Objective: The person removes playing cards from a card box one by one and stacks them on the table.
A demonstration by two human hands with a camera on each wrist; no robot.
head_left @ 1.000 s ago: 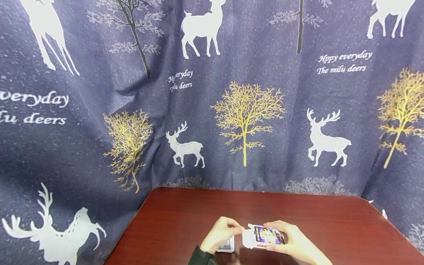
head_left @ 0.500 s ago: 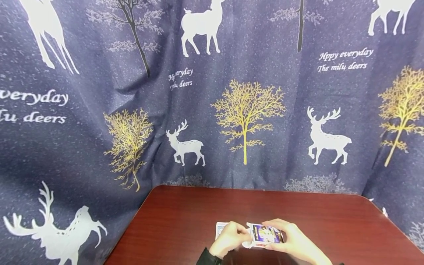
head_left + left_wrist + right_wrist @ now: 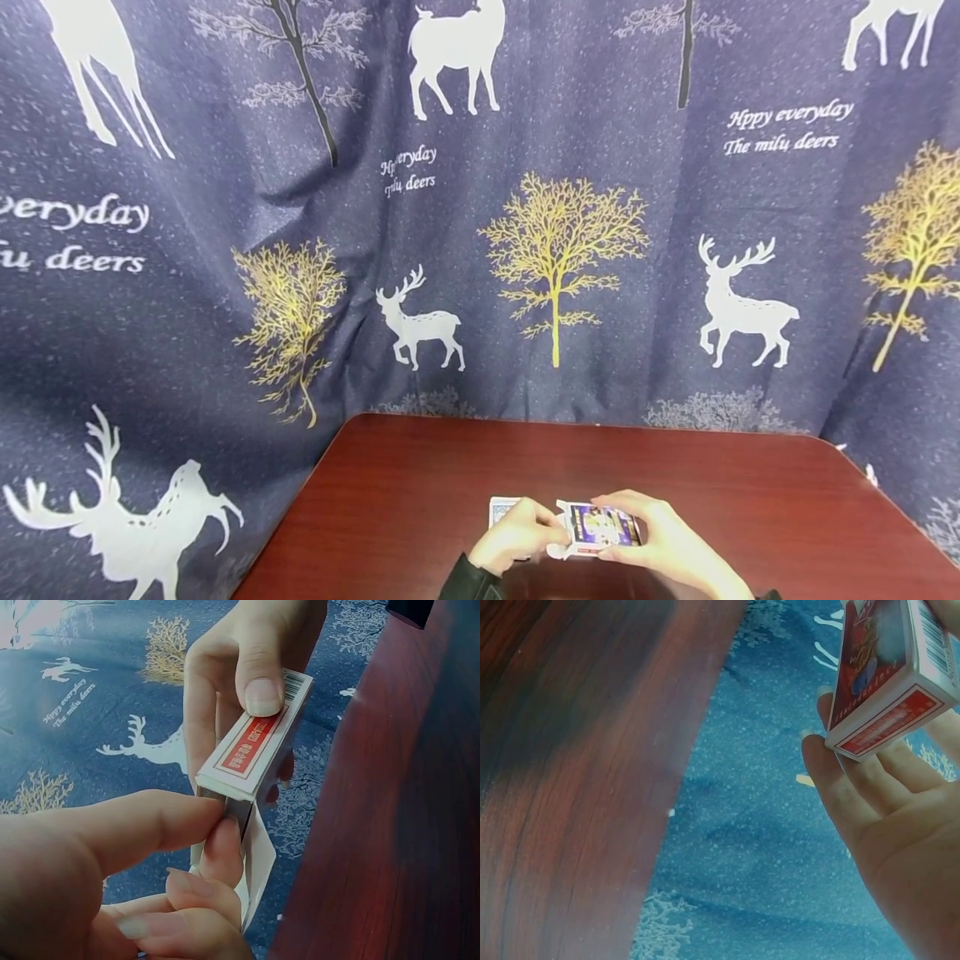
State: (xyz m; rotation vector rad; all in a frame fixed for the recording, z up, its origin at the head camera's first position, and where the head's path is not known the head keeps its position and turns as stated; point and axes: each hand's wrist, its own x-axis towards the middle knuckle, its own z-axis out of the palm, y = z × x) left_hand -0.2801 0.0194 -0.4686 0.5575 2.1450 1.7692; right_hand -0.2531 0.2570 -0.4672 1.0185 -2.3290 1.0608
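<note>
My right hand [image 3: 663,537] grips a playing-card box [image 3: 603,527] by its sides, thumb on the near edge, low over the table. The box has a purple-and-gold picture face in the head view; a red label and barcode show on its narrow side in the left wrist view. Its open end points left, with a white flap [image 3: 260,851] bent out. Thumb and forefinger of my left hand [image 3: 517,533] pinch right at that open end; the fingertips partly hide what lies between them. Partly behind the left hand, a blue-and-white patterned stack of cards [image 3: 501,509] lies on the table.
The reddish-brown wooden table [image 3: 420,475] has rounded far corners. Behind it hangs a dark blue curtain [image 3: 637,167] printed with white deer and golden trees. A dark sleeve [image 3: 468,581] covers the left wrist.
My left hand has moved slightly right and down, from the flap's tip to the open end of the box. The card stack shows more at its far end. The right hand has kept its grip.
</note>
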